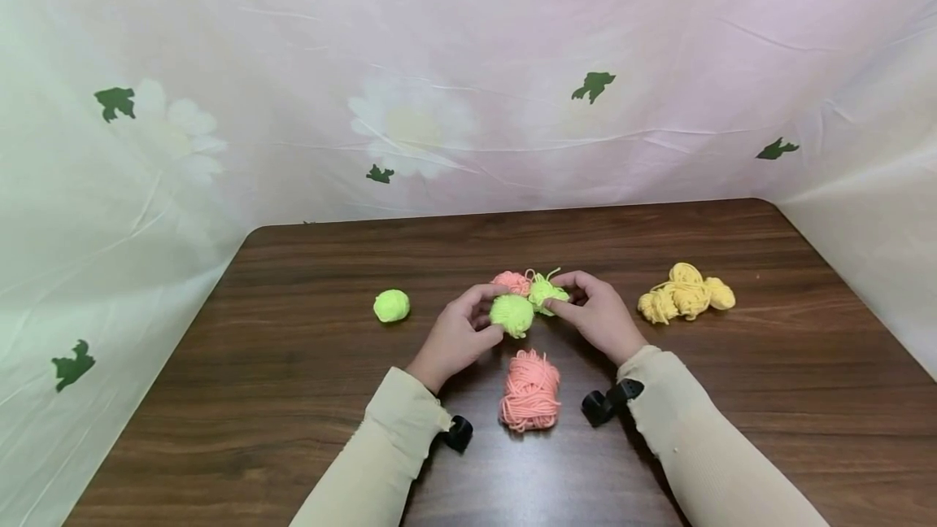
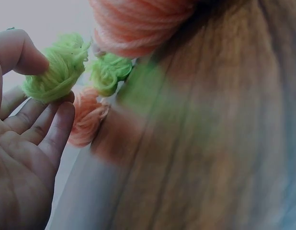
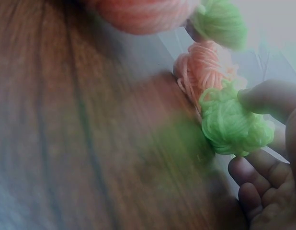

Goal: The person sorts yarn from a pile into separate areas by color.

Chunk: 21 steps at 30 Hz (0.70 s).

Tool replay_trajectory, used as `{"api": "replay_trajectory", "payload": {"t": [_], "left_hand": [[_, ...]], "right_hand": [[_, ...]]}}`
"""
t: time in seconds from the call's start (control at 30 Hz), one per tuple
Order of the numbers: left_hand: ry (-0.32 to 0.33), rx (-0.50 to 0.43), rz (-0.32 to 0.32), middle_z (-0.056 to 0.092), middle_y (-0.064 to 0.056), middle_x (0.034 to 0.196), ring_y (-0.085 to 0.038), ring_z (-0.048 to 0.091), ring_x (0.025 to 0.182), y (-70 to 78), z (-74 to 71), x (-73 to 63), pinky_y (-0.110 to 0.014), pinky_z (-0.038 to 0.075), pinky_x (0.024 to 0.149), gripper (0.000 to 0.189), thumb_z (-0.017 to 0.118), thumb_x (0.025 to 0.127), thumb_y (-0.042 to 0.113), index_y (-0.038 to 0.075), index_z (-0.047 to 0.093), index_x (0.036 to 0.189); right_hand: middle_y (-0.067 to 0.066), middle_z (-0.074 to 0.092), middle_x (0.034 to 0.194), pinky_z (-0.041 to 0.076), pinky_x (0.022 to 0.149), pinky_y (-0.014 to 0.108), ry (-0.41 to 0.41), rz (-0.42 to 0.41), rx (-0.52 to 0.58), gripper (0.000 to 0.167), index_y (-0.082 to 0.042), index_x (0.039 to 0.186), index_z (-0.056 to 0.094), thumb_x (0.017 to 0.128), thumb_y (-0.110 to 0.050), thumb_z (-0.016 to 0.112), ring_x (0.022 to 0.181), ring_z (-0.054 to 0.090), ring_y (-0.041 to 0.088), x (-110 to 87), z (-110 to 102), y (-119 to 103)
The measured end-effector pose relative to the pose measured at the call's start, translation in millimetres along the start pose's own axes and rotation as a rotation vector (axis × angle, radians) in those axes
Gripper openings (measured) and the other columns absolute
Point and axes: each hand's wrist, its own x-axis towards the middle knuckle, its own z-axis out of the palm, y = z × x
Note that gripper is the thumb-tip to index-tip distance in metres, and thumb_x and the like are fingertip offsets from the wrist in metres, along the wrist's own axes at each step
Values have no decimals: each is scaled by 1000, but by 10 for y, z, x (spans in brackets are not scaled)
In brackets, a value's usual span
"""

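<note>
My left hand pinches a lime-green ball of yarn between thumb and fingers; in the left wrist view that ball looks lifted off the table. To its right, my right hand has thumb and fingers on a second, looser green yarn bundle, which the right wrist view shows between thumb and fingertips. Behind the two green balls sits a pink yarn bundle, partly hidden. Nearer to me, between the forearms, a larger pink yarn skein lies on the table.
One more green yarn ball lies apart on the left. Several yellow yarn balls are clustered at the right. The dark wooden table ends at a flowered cloth behind. Each wrist carries a black camera mount.
</note>
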Motion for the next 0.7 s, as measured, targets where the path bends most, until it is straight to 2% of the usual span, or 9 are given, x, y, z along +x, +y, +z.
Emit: {"api": "replay_trajectory", "payload": {"t": [0.33, 0.5, 0.7], "left_hand": [[28, 34, 14, 65, -5, 125, -18, 61, 107, -12, -114, 8, -34, 52, 94, 47, 65, 83, -4, 10, 64, 128], [48, 97, 44, 67, -3, 118, -17, 62, 104, -19, -162, 13, -37, 53, 91, 46, 68, 82, 0, 11, 65, 127], [94, 156, 59, 69, -1, 117, -19, 62, 107, -8, -217, 16, -44, 49, 95, 44, 71, 82, 4, 13, 66, 125]], "right_hand": [[7, 65, 96, 47, 72, 35, 1, -12, -3, 33, -10, 119, 68, 90, -24, 77, 84, 56, 22, 1, 0, 2], [7, 65, 95, 47, 72, 35, 3, -6, -6, 33, -10, 119, 68, 90, -23, 77, 84, 56, 22, 0, 2, -1], [7, 65, 95, 47, 73, 35, 9, -2, -13, 33, -10, 119, 68, 90, -23, 77, 85, 56, 22, -3, 2, -9]]}}
